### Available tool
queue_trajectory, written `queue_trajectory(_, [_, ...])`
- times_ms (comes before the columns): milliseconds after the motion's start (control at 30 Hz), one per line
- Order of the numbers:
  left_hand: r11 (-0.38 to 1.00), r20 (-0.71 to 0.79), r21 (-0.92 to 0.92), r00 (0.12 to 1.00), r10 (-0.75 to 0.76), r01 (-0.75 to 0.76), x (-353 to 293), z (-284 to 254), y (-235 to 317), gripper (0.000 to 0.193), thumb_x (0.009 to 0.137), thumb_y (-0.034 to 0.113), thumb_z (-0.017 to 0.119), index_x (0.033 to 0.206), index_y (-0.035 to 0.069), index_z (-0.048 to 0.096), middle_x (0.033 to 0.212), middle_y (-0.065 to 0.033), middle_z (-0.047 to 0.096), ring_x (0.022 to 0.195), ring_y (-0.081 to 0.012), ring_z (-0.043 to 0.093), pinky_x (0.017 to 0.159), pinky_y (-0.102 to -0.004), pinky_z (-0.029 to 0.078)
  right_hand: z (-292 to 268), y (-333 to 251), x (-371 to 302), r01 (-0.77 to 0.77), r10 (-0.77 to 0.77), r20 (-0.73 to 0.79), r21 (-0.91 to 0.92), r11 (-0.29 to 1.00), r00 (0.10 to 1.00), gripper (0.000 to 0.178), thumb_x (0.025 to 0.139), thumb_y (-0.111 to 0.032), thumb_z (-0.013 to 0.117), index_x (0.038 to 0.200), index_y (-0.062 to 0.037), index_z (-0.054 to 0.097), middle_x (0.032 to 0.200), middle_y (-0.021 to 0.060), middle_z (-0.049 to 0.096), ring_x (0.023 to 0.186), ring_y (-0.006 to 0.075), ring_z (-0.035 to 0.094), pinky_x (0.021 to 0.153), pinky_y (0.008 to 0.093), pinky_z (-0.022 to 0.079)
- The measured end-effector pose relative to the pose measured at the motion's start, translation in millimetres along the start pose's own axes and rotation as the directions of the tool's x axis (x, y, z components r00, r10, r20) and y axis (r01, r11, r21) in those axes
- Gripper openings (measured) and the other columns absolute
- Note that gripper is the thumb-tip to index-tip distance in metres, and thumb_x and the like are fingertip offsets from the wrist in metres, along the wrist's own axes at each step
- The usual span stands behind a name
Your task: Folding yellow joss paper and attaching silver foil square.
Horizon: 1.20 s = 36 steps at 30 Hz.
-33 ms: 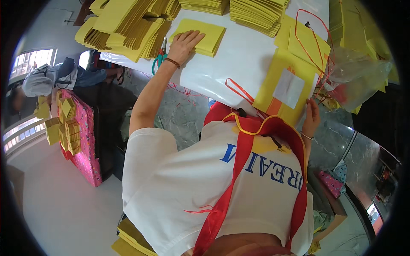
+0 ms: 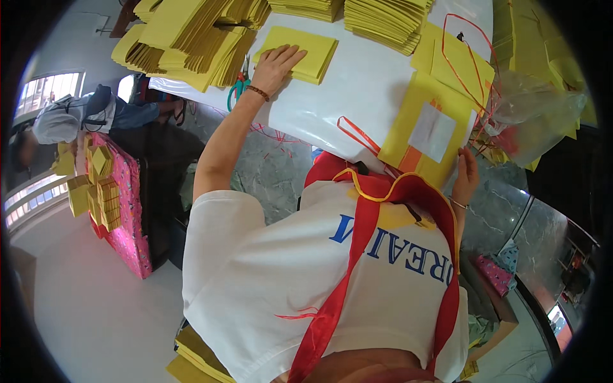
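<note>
My left hand lies flat, fingers stretched out, on a small folded yellow paper stack on the white-covered table. Close by its wrist are teal-handled scissors, their blades pointing toward the paper piles. At the table's right edge, my right hand has its fingertips closed at the side of a yellow paper packet bearing a white rectangle and an orange stripe. Part of that hand's grip is hidden. A red strip loop lies left of the packet.
Folded yellow paper piles and another pile line the far side. A clear plastic bag and red strips are at right. On the left, a pink-covered table holds yellow bundles; a person is beyond it.
</note>
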<state>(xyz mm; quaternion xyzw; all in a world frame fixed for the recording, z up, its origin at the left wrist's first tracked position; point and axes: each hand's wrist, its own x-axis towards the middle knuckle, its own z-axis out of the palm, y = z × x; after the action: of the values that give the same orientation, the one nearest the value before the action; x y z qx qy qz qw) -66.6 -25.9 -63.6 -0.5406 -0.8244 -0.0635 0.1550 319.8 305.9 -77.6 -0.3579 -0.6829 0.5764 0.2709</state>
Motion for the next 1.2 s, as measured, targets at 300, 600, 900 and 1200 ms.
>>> queue_trajectory(300, [0.981, 0.168, -0.19, 0.986, -0.004, 0.036, -7, -1, 3, 0.057, 0.08, 0.036, 0.052, 0.13, 0.012, 0.039, 0.134, -0.0104, 0.037, 0.125, -0.0293, 0.031, 0.102, -0.0444, 0.024, -6, -1, -3, -0.016, 0.018, 0.034, -0.045, 0.999, 0.999, 0.028, 0.09, -0.009, 0.05, 0.116, 0.0018, 0.053, 0.113, 0.0097, 0.057, 0.105, 0.0158, 0.053, 0.091, 0.0273, 0.039])
queue_trajectory(600, [0.999, 0.191, -0.036, 0.981, 0.026, -0.019, -6, 7, 7, 0.066, 0.084, 0.049, 0.046, 0.132, 0.007, 0.034, 0.136, -0.0162, 0.032, 0.127, -0.0336, 0.026, 0.104, -0.0462, 0.02, -7, -6, -5, 0.066, -0.066, 0.002, -0.177, 0.982, 0.998, 0.031, 0.085, -0.012, 0.056, 0.115, -0.0035, 0.056, 0.114, 0.0092, 0.057, 0.105, 0.0181, 0.053, 0.09, 0.0307, 0.039])
queue_trajectory(900, [0.997, 0.385, -0.014, 0.921, -0.066, 0.077, 37, -35, 21, 0.044, 0.084, 0.043, 0.05, 0.116, 0.012, 0.052, 0.119, -0.0105, 0.051, 0.11, -0.0288, 0.046, 0.092, -0.0443, 0.033, 11, -31, -3, 0.591, -0.452, 0.383, -0.557, 0.583, 0.806, 0.028, 0.075, -0.017, 0.064, 0.103, -0.0112, 0.061, 0.114, 0.0043, 0.057, 0.112, 0.0255, 0.048, 0.092, 0.038, 0.037])
queue_trajectory(1200, [0.748, -0.07, -0.543, 0.908, 0.414, -0.383, 68, -27, 228, 0.039, 0.069, 0.017, 0.066, 0.105, 0.005, 0.056, 0.093, -0.0127, 0.056, 0.089, -0.0286, 0.053, 0.076, -0.0381, 0.042, 11, -9, 0, 0.571, -0.401, 0.407, -0.573, 0.588, 0.821, 0.027, 0.074, -0.025, 0.065, 0.1, -0.0186, 0.061, 0.114, -0.0041, 0.055, 0.114, 0.02, 0.046, 0.088, 0.0385, 0.037])
